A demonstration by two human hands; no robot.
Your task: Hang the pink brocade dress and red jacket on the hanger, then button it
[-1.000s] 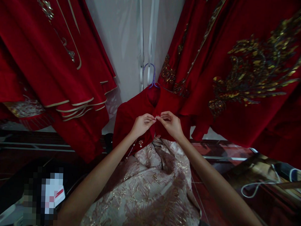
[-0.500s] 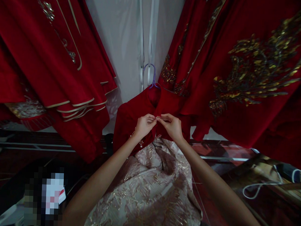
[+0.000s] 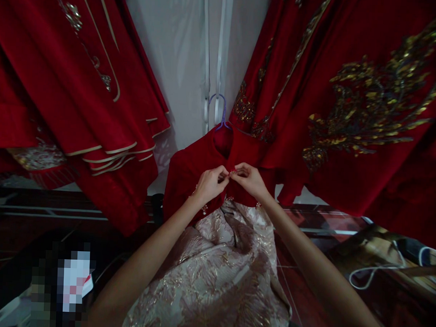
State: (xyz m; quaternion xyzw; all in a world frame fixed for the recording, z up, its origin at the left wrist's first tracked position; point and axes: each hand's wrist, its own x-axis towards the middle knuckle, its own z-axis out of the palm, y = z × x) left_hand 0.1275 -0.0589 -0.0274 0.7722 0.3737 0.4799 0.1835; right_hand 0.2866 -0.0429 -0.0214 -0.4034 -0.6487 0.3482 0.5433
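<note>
A red garment [image 3: 189,167] with a stand-up collar hangs in front of me on a purple hanger [image 3: 223,111]. My left hand [image 3: 212,183] is closed, its thumb and fingertips pinching the front edge of the garment. Beside it, my right hand [image 3: 251,180] pinches the other front edge at a small beaded fastener [image 3: 233,173]. The fingertips of both hands nearly meet, and the details between them are too small to make out. Another beaded ornament [image 3: 204,209] sits lower on the red front. Below spreads a pale brocade skirt [image 3: 232,269] with a shiny leaf pattern.
Red garments [image 3: 134,108] with pale piping hang at the left. At the right hangs a red garment with gold sequin embroidery [image 3: 377,107]. A metal rail [image 3: 319,231] runs low behind. A white cord [image 3: 367,278] lies at lower right, and a pixelated patch [image 3: 72,282] covers something at lower left.
Both hands stay at the front opening. My right fingertips have shifted slightly right with the beaded fastener, and my left fingers are more curled. The view has moved a little.
</note>
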